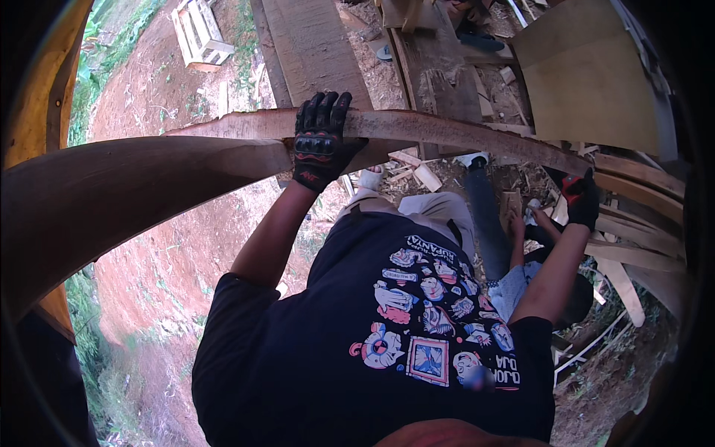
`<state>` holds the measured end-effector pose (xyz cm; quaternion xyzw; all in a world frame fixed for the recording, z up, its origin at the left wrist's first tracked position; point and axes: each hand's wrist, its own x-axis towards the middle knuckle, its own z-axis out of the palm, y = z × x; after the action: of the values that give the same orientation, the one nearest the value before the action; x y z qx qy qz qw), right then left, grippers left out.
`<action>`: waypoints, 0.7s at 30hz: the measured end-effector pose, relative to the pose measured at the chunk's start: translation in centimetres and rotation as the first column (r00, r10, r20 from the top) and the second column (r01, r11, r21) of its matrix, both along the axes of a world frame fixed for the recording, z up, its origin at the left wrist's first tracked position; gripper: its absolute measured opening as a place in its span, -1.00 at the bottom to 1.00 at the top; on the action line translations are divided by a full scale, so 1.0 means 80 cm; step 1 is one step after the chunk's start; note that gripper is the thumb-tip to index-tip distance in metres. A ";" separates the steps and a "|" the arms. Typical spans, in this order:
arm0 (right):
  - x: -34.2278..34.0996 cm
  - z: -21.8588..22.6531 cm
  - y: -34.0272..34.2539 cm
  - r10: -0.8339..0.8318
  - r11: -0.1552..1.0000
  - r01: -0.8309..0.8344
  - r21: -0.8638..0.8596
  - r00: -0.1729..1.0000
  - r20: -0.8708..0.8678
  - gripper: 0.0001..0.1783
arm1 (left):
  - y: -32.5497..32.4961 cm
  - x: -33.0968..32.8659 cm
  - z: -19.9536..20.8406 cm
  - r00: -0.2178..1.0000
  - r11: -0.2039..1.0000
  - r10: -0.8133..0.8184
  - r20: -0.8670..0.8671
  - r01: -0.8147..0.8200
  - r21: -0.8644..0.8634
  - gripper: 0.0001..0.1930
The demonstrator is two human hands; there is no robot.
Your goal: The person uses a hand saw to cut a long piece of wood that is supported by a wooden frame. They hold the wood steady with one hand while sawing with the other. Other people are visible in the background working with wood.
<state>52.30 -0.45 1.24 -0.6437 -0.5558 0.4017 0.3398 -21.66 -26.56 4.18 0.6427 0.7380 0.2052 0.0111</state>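
A long rough-sawn wooden plank (447, 130) stretches across in front of me, looking bowed in this view. My left hand (319, 145), in a black glove with red trim, grips it left of the middle, its fingers laid over the far edge and its thumb on the near side. At the plank's right end my right hand (582, 200), gloved the same way, is closed around the wood; its fingertips are partly hidden. Beneath the plank's left part, a broad dark curved board (149, 175) comes close to my left wrist.
A person in a grey top (510, 290) crouches close by my right arm. Stacked boards (640, 179) and wood scraps lie at the right. Ahead are a wide board (313, 52) and a yellowish panel (588, 78). A slatted crate (201, 33) sits on the dirt, far left.
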 end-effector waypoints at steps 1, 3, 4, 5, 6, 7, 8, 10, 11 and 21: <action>-0.017 -0.016 0.003 0.104 0.974 -0.186 0.127 0.873 0.477 -0.29 | 0.007 -0.006 -0.003 0.999 0.998 -0.035 0.027 0.037 -0.058 -0.10; -0.001 -0.029 0.006 0.113 0.958 -0.259 0.124 0.737 0.666 -0.28 | 0.016 -0.025 -0.014 0.985 0.976 -0.126 0.118 0.144 -0.160 -0.13; 0.025 -0.033 0.004 0.120 0.969 -0.231 0.091 0.756 0.644 -0.27 | 0.020 -0.021 -0.015 0.979 0.979 -0.158 0.132 0.173 -0.108 -0.13; 0.064 -0.028 -0.005 0.101 0.986 -0.161 0.049 0.801 0.590 -0.26 | 0.034 0.001 -0.022 0.968 0.977 -0.199 0.156 0.208 -0.048 -0.12; 0.107 -0.018 -0.017 0.057 0.998 -0.063 -0.003 0.875 0.481 -0.26 | 0.052 0.022 -0.029 0.953 0.970 -0.243 0.178 0.243 0.020 -0.12; 0.159 0.021 -0.046 -0.056 0.995 0.080 -0.061 0.946 0.319 -0.25 | 0.071 0.046 -0.037 0.931 0.961 -0.278 0.235 0.269 0.070 -0.13; 0.146 0.001 -0.043 -0.223 0.962 0.224 -0.156 0.974 0.025 -0.28 | 0.075 0.058 -0.033 0.937 0.964 -0.265 0.226 0.255 0.073 -0.14; 0.077 -0.015 -0.032 -0.567 0.811 0.468 -0.352 0.778 -0.272 -0.30 | 0.082 0.068 -0.016 0.955 0.980 -0.198 0.221 0.197 0.025 -0.17; 0.067 -0.006 -0.053 -0.534 0.834 0.423 -0.353 0.780 -0.328 -0.31 | 0.093 0.079 -0.010 0.949 0.981 -0.190 0.252 0.190 0.024 -0.18; -0.086 0.068 -0.251 -0.612 0.763 0.396 -0.511 0.698 -0.372 -0.72 | 0.208 0.192 -0.014 0.904 0.969 -0.233 0.360 0.184 0.163 -0.19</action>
<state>45.45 -20.55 6.66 -0.6945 -0.1474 0.5507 0.4388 -6.34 -9.89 3.04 0.6662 0.6347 0.3680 0.1338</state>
